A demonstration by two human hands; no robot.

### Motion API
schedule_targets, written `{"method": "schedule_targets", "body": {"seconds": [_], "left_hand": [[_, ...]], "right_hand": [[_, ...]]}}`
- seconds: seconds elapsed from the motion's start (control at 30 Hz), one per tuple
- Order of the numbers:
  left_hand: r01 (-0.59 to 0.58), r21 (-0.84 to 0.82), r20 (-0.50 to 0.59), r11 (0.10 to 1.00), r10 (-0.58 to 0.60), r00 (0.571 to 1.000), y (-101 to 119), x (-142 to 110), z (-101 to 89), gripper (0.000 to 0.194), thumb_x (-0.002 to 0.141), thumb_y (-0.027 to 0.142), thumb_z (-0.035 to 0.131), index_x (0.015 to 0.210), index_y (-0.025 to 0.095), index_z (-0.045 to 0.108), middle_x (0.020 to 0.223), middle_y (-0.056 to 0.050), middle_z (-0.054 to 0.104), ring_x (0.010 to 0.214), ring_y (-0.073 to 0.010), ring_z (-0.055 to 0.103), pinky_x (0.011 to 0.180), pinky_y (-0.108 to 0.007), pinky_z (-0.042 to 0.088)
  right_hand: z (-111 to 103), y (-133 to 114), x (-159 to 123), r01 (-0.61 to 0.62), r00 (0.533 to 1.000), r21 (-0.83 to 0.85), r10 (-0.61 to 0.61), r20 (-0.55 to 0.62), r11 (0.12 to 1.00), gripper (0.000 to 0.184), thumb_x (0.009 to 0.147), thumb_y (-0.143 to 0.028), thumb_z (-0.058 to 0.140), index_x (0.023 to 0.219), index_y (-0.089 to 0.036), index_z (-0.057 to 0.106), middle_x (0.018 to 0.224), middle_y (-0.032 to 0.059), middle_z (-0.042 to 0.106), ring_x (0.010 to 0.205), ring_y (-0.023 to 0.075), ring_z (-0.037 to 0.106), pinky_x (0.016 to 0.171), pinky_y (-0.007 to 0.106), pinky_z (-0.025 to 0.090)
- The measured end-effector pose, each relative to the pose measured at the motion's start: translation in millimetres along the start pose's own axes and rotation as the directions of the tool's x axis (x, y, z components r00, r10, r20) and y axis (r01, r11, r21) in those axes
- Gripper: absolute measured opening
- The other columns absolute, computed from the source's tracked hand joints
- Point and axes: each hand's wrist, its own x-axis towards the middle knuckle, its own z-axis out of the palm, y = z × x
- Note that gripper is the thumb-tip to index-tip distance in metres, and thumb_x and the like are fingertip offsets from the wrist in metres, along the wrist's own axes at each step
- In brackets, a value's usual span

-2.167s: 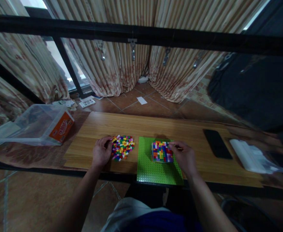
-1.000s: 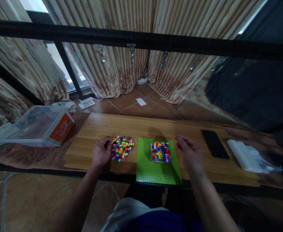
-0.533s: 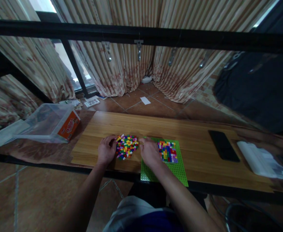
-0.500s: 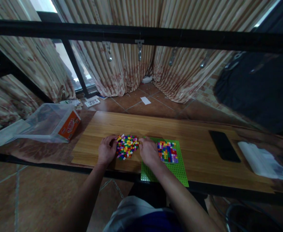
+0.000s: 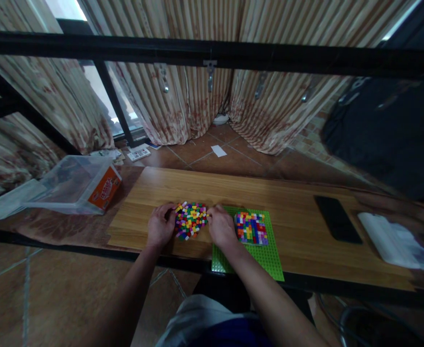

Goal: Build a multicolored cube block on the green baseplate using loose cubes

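A loose pile of small coloured building bricks (image 5: pixel 190 220) lies on the wooden table between my hands. My left hand (image 5: pixel 161 224) rests at the pile's left edge, its fingers curled in; whatever they may hold is hidden. On the other side, my right hand (image 5: pixel 221 225) has thumb and fingertips pinched together, with a small yellowish brick showing at their tips. That hand is over the left part of a green studded baseplate (image 5: pixel 271 262). A block of many-coloured bricks (image 5: pixel 251 228) in tight rows is set on the plate, just right of my right hand.
A clear plastic bin (image 5: pixel 65 185) with an orange label stands to the left. Farther right on the wooden tabletop (image 5: pixel 291 212) lie a black phone (image 5: pixel 336 219) and a white packet (image 5: pixel 389 241). A dark metal bar (image 5: pixel 255 50) crosses above, with clips hanging from it.
The view has shifted very slightly. My right hand has moved a touch and its fingers look more bunched at the pile's right edge; my left hand stays in place.
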Motion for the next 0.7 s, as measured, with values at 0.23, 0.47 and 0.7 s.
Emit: {"method": "schedule_targets", "body": {"seconds": [0.23,0.47,0.7], "left_hand": [[0.009,0.003,-0.004,1.0,-0.009,1.0,-3,0,1.9,0.021,0.087,0.028,0.051,0.096,0.02,0.069,0.104,-0.008,0.073,0.1,-0.0252,0.065,0.094,-0.042,0.05],[0.022,-0.001,0.0,1.0,-0.022,1.0,-1,0,0.7,0.02,0.086,0.028,0.051,0.096,0.021,0.068,0.103,-0.008,0.073,0.1,-0.0249,0.065,0.094,-0.041,0.05],[0.036,0.008,0.012,0.999,-0.036,0.999,-1,1,0.1,0.022,0.086,0.029,0.051,0.096,0.02,0.068,0.103,-0.008,0.073,0.101,-0.026,0.064,0.094,-0.042,0.05]], "right_hand": [[-33,0,-35,0.039,0.993,0.262,-0.008,-0.116,0.964,0.015,0.087,-0.015,0.052,0.086,-0.02,0.066,0.084,0.0033,0.072,0.077,0.0169,0.067,0.073,0.026,0.047],[-68,52,-72,-0.077,0.943,0.45,0.211,-0.257,0.89,0.018,0.085,-0.035,0.056,0.088,-0.022,0.068,0.085,0.0045,0.074,0.075,0.0199,0.069,0.07,0.031,0.051],[-79,108,-71,-0.189,0.879,0.291,0.293,-0.376,0.938,0.028,0.082,-0.042,0.054,0.085,-0.018,0.068,0.085,0.01,0.073,0.075,0.0244,0.069,0.07,0.036,0.05]]}}
